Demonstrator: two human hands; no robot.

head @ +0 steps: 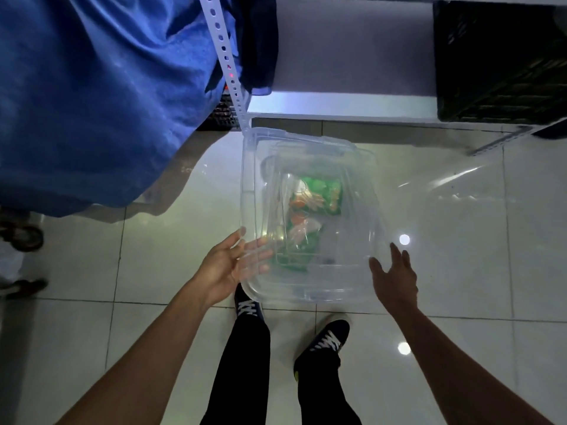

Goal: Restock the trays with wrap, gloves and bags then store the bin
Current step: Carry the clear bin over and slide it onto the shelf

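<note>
A clear plastic bin [346,271] with a clear lid sits above the white tiled floor, in front of my feet. Inside it lie green and orange packets [319,197]. My left hand [228,266] touches the bin's near left corner, its straight fingers spread along the wall and seen through the plastic. Just off the near right corner my right hand [395,277] hovers with spread fingers, and I cannot tell whether it touches the bin.
A white low shelf [337,102] runs across the far side, with a black crate [497,62] on its right. A perforated white post [228,62] stands at the bin's far left corner. Blue cloth [101,96] hangs at the left. A person's shoes [24,262] stand at the far left.
</note>
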